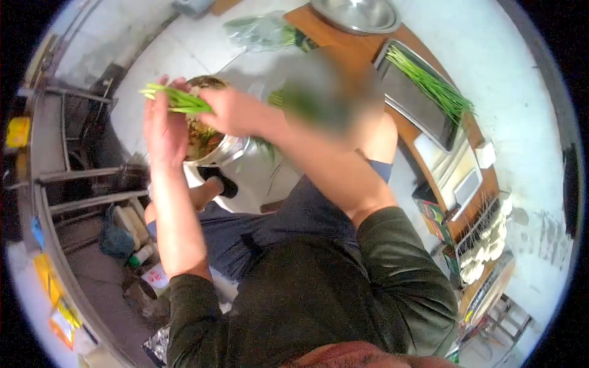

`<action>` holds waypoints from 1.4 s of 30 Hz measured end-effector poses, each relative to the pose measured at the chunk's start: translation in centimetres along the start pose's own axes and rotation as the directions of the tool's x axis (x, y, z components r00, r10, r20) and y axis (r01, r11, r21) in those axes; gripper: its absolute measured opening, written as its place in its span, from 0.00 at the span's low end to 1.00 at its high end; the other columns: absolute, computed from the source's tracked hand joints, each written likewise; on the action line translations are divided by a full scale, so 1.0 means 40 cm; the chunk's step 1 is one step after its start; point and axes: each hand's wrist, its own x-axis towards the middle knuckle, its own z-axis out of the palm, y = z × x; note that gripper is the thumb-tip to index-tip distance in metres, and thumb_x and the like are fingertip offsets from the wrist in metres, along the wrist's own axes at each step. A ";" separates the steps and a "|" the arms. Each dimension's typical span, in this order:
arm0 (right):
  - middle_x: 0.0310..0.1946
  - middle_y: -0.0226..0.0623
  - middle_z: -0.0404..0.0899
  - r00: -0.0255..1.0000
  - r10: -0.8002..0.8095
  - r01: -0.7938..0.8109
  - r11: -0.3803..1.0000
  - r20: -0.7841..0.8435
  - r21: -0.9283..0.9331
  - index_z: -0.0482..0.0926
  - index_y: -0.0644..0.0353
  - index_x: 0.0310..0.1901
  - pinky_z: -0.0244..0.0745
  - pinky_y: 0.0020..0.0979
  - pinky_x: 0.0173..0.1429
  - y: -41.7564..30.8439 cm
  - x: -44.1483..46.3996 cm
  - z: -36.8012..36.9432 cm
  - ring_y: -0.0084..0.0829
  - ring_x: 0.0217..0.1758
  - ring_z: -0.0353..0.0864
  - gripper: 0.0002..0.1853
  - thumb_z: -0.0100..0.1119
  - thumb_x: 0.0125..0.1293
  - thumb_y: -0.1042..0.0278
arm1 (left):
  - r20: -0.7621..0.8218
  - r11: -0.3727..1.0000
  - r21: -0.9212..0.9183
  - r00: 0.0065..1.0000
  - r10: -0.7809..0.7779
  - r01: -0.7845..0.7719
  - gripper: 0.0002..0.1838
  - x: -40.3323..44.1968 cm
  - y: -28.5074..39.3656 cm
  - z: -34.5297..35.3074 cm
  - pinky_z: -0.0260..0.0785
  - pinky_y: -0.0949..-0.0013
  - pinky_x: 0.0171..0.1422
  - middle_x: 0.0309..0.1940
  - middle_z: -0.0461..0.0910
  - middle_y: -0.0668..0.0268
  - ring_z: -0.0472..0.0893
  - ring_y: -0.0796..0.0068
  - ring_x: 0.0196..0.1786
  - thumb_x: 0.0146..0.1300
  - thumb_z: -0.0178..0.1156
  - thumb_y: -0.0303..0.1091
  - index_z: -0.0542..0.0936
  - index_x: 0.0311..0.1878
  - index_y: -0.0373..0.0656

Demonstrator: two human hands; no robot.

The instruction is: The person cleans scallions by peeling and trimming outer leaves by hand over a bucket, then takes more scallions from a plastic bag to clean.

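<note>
A small bunch of green stalks with pale ends, which look like chives [189,103], is held up in front of me. My right hand [228,111] is closed around its green end. My left hand [167,126] points upward, with the stalks passing between its fingers and the pale tips sticking out to the left. Below both hands stands a metal bucket [236,149] with plant scraps [201,140] inside. Loose green leaves [268,149] lie to the right of the bucket.
On the wooden bench [412,48] at right, a dark tray [406,92] bears long chives. A steel bowl [359,13] stands at its far end. A plastic bag [254,32] lies on the floor. Metal shelving [83,175] stands left. A round blurred patch hides the area near my right knee.
</note>
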 end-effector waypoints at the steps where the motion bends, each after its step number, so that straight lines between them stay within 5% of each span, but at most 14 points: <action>1: 0.37 0.51 0.81 0.996 0.085 -0.083 0.992 0.020 -0.098 0.75 0.61 0.44 0.76 0.47 0.47 -0.016 0.012 -0.074 0.50 0.42 0.82 0.17 0.59 0.62 0.56 | 0.049 0.999 -0.047 0.999 0.021 -0.018 0.25 0.006 0.004 0.006 0.63 0.61 0.64 0.54 0.75 0.59 0.73 0.65 0.57 0.73 0.52 0.49 0.70 0.62 0.40; 4: 0.37 0.50 0.82 0.985 0.104 -0.153 0.895 -0.136 -0.420 0.77 0.59 0.49 0.76 0.44 0.48 -0.073 -0.010 -0.355 0.50 0.41 0.82 0.19 0.59 0.64 0.53 | 0.154 0.999 -0.035 0.988 0.026 -0.021 0.22 0.010 -0.010 -0.009 0.66 0.64 0.59 0.51 0.78 0.60 0.76 0.67 0.52 0.73 0.53 0.45 0.72 0.61 0.40; 6: 0.37 0.56 0.81 0.902 0.334 -0.413 0.854 -0.274 -0.316 0.76 0.63 0.49 0.75 0.42 0.49 -0.094 -0.058 -0.557 0.48 0.41 0.82 0.19 0.57 0.68 0.55 | 0.092 0.994 0.100 0.995 -0.043 0.034 0.15 0.003 -0.039 -0.022 0.67 0.69 0.54 0.44 0.78 0.64 0.77 0.71 0.44 0.72 0.56 0.40 0.76 0.54 0.39; 7: 0.42 0.54 0.81 0.936 0.189 -0.333 0.750 -0.297 -0.572 0.77 0.65 0.49 0.73 0.44 0.49 -0.139 -0.081 -0.642 0.50 0.45 0.80 0.18 0.56 0.65 0.59 | 0.067 0.983 0.166 0.994 -0.089 0.077 0.13 -0.005 -0.061 -0.038 0.66 0.69 0.52 0.43 0.77 0.64 0.75 0.72 0.43 0.72 0.56 0.38 0.76 0.51 0.40; 9: 0.40 0.57 0.82 0.796 0.340 -0.600 0.554 -0.501 -0.577 0.76 0.68 0.48 0.74 0.41 0.51 -0.164 -0.131 -0.748 0.47 0.44 0.81 0.14 0.54 0.66 0.67 | 0.016 0.961 0.224 0.985 -0.171 0.163 0.10 -0.030 -0.107 -0.058 0.65 0.72 0.47 0.39 0.77 0.65 0.74 0.74 0.39 0.70 0.58 0.37 0.75 0.45 0.41; 10: 0.36 0.57 0.81 0.916 0.136 -0.397 0.455 -0.378 -0.797 0.76 0.64 0.49 0.74 0.43 0.47 0.013 -0.202 -0.886 0.52 0.40 0.81 0.18 0.55 0.69 0.56 | -0.008 0.940 0.254 0.973 -0.231 0.226 0.09 -0.049 -0.123 -0.070 0.65 0.72 0.47 0.38 0.77 0.65 0.74 0.75 0.38 0.70 0.59 0.37 0.75 0.43 0.42; 13: 0.38 0.58 0.81 0.844 0.384 -0.468 0.192 -0.373 -0.863 0.75 0.64 0.45 0.73 0.50 0.47 0.206 -0.341 -1.005 0.59 0.43 0.78 0.16 0.52 0.69 0.58 | -0.076 0.908 0.253 0.943 -0.324 0.333 0.08 -0.093 -0.186 -0.075 0.66 0.74 0.46 0.33 0.76 0.67 0.74 0.78 0.35 0.71 0.57 0.34 0.72 0.36 0.43; 20: 0.49 0.57 0.79 0.442 0.760 -0.659 -0.086 -0.477 -0.747 0.76 0.62 0.48 0.72 0.49 0.58 0.671 -0.598 -0.994 0.55 0.54 0.77 0.15 0.51 0.66 0.61 | -0.119 0.792 0.421 0.892 -0.435 0.442 0.12 -0.135 -0.303 -0.103 0.68 0.74 0.44 0.34 0.82 0.66 0.77 0.79 0.35 0.73 0.53 0.35 0.79 0.36 0.39; 23: 0.55 0.59 0.76 0.448 0.785 -0.710 0.022 -0.427 -0.704 0.72 0.63 0.60 0.70 0.48 0.62 0.885 -0.683 -1.003 0.55 0.60 0.75 0.25 0.58 0.65 0.59 | -0.123 0.741 0.451 0.856 -0.501 0.498 0.14 -0.147 -0.318 -0.112 0.71 0.74 0.47 0.39 0.83 0.64 0.78 0.78 0.38 0.73 0.53 0.36 0.79 0.48 0.33; 25: 0.54 0.58 0.77 0.541 0.765 -0.643 0.109 -0.349 -0.758 0.65 0.61 0.66 0.69 0.48 0.64 0.721 -0.560 -0.908 0.55 0.59 0.75 0.38 0.71 0.56 0.57 | -0.100 0.684 0.527 0.836 -0.540 0.504 0.15 -0.137 -0.310 -0.103 0.72 0.73 0.49 0.41 0.82 0.63 0.79 0.77 0.40 0.73 0.53 0.35 0.78 0.52 0.32; 28: 0.52 0.56 0.78 0.841 0.401 -0.476 0.231 -0.363 -0.848 0.66 0.60 0.65 0.71 0.46 0.61 0.655 -0.420 -0.828 0.54 0.56 0.77 0.35 0.66 0.61 0.54 | -0.031 0.587 0.657 0.795 -0.605 0.472 0.17 -0.147 -0.314 -0.147 0.72 0.72 0.51 0.43 0.82 0.62 0.80 0.75 0.42 0.71 0.56 0.36 0.77 0.55 0.32; 31: 0.52 0.53 0.78 0.898 0.381 -0.414 0.558 -0.222 -0.719 0.74 0.63 0.57 0.73 0.45 0.60 0.554 -0.234 -0.669 0.50 0.56 0.78 0.23 0.60 0.65 0.57 | -0.005 0.455 0.802 0.765 -0.644 0.388 0.16 -0.139 -0.294 -0.152 0.72 0.72 0.51 0.41 0.82 0.64 0.80 0.73 0.43 0.70 0.58 0.34 0.77 0.55 0.34; 38: 0.47 0.46 0.82 0.691 0.653 -0.282 0.639 0.311 -0.715 0.80 0.58 0.49 0.75 0.45 0.58 0.703 -0.095 -0.102 0.48 0.51 0.81 0.15 0.53 0.66 0.61 | 0.208 0.466 0.863 0.702 -0.681 0.196 0.17 -0.145 -0.316 -0.161 0.74 0.61 0.49 0.43 0.81 0.54 0.82 0.57 0.44 0.64 0.60 0.38 0.78 0.51 0.39; 42: 0.44 0.49 0.82 0.639 0.769 -0.585 0.509 0.027 -0.632 0.80 0.59 0.43 0.76 0.48 0.53 0.855 -0.182 0.131 0.52 0.49 0.81 0.15 0.56 0.64 0.55 | 0.283 0.498 0.856 0.681 -0.676 0.138 0.16 -0.144 -0.318 -0.149 0.74 0.59 0.47 0.43 0.80 0.54 0.82 0.55 0.42 0.63 0.61 0.37 0.78 0.50 0.39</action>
